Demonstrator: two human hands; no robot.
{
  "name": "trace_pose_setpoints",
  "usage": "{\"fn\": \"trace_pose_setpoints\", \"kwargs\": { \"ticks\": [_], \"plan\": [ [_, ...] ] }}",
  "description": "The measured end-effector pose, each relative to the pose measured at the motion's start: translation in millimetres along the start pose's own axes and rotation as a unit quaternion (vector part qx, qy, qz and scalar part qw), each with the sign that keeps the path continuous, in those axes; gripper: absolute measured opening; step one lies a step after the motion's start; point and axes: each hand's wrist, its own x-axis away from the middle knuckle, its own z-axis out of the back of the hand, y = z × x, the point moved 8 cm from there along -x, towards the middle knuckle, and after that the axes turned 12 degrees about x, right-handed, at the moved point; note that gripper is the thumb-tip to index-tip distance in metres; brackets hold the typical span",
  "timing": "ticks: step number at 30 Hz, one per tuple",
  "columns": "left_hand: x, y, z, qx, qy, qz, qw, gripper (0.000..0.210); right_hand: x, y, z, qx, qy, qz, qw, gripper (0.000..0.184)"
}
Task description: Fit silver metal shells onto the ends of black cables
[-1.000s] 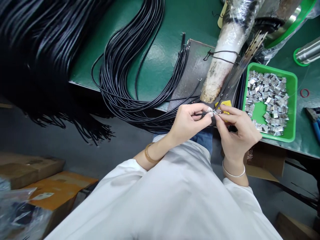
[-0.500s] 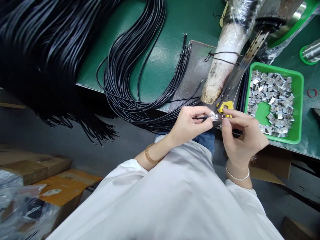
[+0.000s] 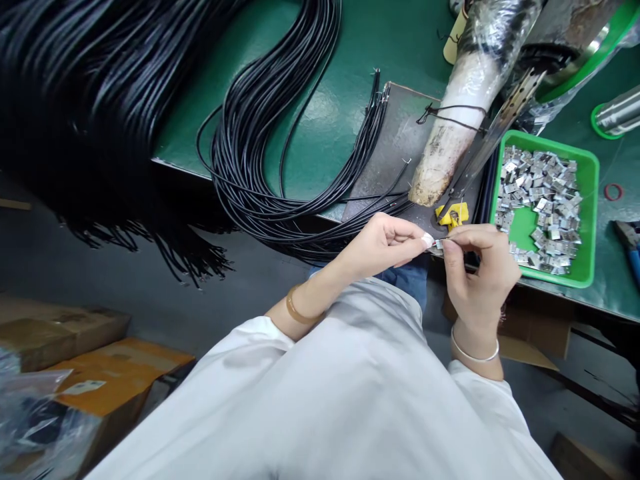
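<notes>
My left hand (image 3: 383,248) is closed in a pinch on the end of a black cable, which its fingers mostly hide. Facing it, my right hand (image 3: 477,267) pinches a small silvery metal connector (image 3: 439,245) between thumb and fingers. The connector sits in the narrow gap between both hands' fingertips, at the cable's end; whether the two are joined I cannot tell. Just beyond the fingertips are a yellow piece (image 3: 453,215) and the lower end of a metal arm (image 3: 470,170). A bundle of black cables (image 3: 240,153) curves along the bench to the left hand.
A green tray (image 3: 590,220) of loose metal connectors (image 3: 545,187) stands right of my right hand. A plastic-wrapped white tube (image 3: 445,140) slants over a grey plate (image 3: 395,127). More black cables (image 3: 90,120) hang over the bench's left edge. Blue-handled pliers (image 3: 633,250) lie far right.
My right hand has drawn slightly left and closer to my left hand. The connector between the fingertips now shows less of its dark, holed face. The view has shifted slightly.
</notes>
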Motion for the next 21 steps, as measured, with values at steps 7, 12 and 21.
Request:
{"fn": "trace_pose_setpoints", "kwargs": {
  "ticks": [7, 12, 21],
  "plan": [
    [0, 1, 3.2, -0.009, 0.045, -0.071, 0.996, 0.020, 3, 3, 3, 0.026, 0.037, -0.023, 0.999, 0.010],
    [0, 6, 7.7, -0.053, 0.088, -0.121, 0.987, 0.023, 16, 15, 34, -0.002, 0.222, -0.083, 0.972, 0.011],
    [-7, 5, 10.2, -0.028, 0.113, -0.121, 0.986, 0.027, 4, 5, 7, 0.030, 0.097, -0.035, 0.994, 0.017]
  ]
}}
